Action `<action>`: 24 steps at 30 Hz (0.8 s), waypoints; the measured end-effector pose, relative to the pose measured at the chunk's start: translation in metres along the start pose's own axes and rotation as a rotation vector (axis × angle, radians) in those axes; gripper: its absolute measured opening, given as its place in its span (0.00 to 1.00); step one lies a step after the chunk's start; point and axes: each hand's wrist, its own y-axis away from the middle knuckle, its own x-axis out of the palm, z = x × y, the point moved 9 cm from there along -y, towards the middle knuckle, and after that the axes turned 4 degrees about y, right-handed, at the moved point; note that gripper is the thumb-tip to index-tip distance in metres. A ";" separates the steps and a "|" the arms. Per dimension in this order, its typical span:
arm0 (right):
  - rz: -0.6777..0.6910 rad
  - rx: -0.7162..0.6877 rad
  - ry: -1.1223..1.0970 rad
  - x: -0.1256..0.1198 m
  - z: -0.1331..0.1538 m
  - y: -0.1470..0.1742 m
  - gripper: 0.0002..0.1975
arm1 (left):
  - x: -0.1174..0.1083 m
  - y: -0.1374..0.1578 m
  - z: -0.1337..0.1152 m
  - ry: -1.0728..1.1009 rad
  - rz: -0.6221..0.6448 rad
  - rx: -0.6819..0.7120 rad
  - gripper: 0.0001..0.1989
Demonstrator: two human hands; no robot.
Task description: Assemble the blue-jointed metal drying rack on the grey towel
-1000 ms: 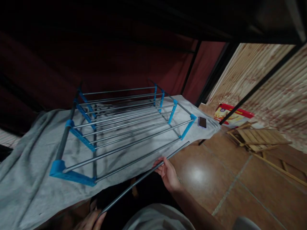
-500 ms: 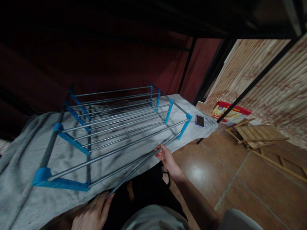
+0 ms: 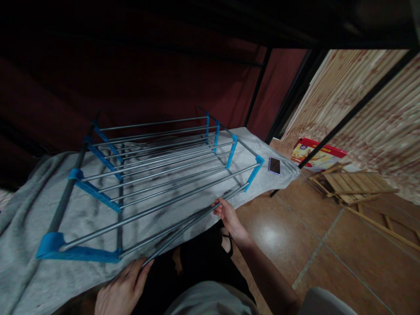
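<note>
A rack (image 3: 164, 203) of grey metal rods and blue plastic brackets lies on a grey cloth. Along its near side runs a loose-looking metal rod (image 3: 177, 233), slanting from the right near bracket (image 3: 254, 173) toward my lap. My left hand (image 3: 123, 284) is closed around the rod's near end, by the cloth's front edge. Farther along, my right hand (image 3: 226, 213) pinches the same rod between thumb and fingers. Another rod is fixed in the left near bracket (image 3: 78, 253), just behind the held one. The rod's tip inside my left hand is hidden.
The grey cloth (image 3: 29, 197) covers the surface under the rack. A phone (image 3: 274, 166) lies at its right end. Black metal posts (image 3: 259, 87) stand around it. On the tiled floor (image 3: 295, 236) are a red and yellow box (image 3: 316, 156) and folded wooden furniture (image 3: 361, 186).
My left hand and the rod's near end have shifted slightly left and up. My right hand keeps its hold in nearly the same place. The view has shifted a little.
</note>
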 end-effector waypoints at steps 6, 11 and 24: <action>0.008 -0.002 0.029 0.004 0.003 -0.002 0.18 | -0.001 -0.002 -0.001 0.013 0.032 0.042 0.24; -0.002 0.001 0.018 0.003 0.002 -0.001 0.19 | -0.001 -0.005 0.003 0.038 0.031 0.007 0.22; 0.004 0.038 0.025 0.002 0.007 -0.001 0.19 | -0.016 -0.015 -0.002 0.089 -0.100 0.050 0.23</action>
